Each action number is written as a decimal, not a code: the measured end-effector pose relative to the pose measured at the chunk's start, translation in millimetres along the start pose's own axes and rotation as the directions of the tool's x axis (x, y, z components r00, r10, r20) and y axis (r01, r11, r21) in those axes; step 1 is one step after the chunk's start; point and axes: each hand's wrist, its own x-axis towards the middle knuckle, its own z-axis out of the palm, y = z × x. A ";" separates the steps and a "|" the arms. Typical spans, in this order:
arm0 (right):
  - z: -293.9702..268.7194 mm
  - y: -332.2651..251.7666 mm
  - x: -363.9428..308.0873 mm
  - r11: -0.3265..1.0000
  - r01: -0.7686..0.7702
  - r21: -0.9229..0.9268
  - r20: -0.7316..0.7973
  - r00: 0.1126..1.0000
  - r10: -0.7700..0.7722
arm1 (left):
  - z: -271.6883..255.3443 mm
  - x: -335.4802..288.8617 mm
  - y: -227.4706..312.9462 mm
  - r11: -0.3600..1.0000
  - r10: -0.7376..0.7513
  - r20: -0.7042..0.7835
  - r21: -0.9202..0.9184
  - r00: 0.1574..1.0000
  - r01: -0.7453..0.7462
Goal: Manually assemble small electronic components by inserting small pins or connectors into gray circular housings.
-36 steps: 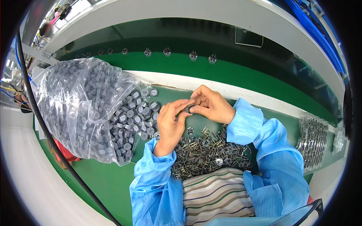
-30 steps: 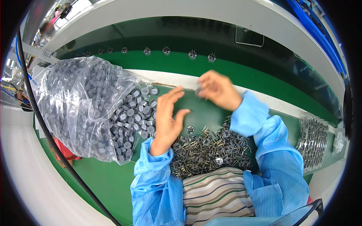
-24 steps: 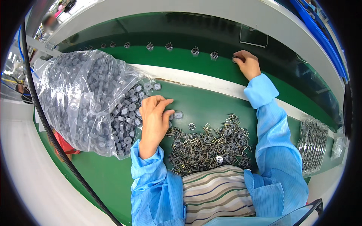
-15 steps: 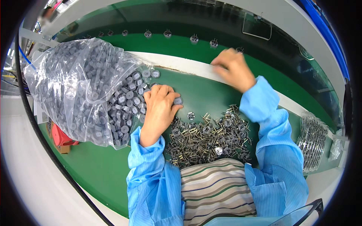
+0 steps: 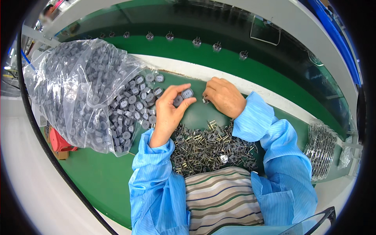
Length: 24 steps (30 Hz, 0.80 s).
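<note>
Gray cap [image 5: 187, 93] perches between the thumb and fingertips of your left hand [image 5: 167, 115], above the green bench [image 5: 196, 116] and to the right of the bag. That hand is partly open, thumb and fingers curved into a C around the cap's edges. A second cap [image 5: 178, 101] shows inside the curve; whether you grip it too, you cannot tell from this angle.

Just beside, your right hand [image 5: 225, 98] is curled nearly closed, its bunched fingertips on a small pronged part [image 5: 206, 100], which they partly hide. The two hands are near each other but apart.

Below them, a heap of pronged parts [image 5: 211, 149] spreads before your striped apron [image 5: 223, 196]. To your left, loose caps [image 5: 129, 102] spill from the mouth of a clear plastic bag [image 5: 74, 98] packed with more. Beyond a white ledge [image 5: 188, 68], a row of units [image 5: 217, 47] stands prongs up, spaced along a green strip [image 5: 221, 64]. Stacked clear trays [image 5: 322, 152] sit at far right; a red stool [image 5: 58, 141] shows at lower left.
</note>
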 end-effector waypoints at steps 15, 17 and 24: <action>-8.2 -7.9 5.8 0.955 0.106 0.279 -0.141 0.988 -0.068 | 6.5 -6.7 7.7 0.990 -0.125 0.223 0.096 0.967 0.106; -6.5 -6.7 5.1 0.962 0.124 0.243 -0.143 0.986 -0.091 | 7.4 -7.1 2.1 0.995 -0.061 0.281 0.099 0.958 0.034; -2.9 -7.7 2.8 0.953 0.041 0.301 -0.082 0.996 -0.017 | 9.6 -6.4 10.1 0.993 -0.070 0.225 0.104 0.972 0.048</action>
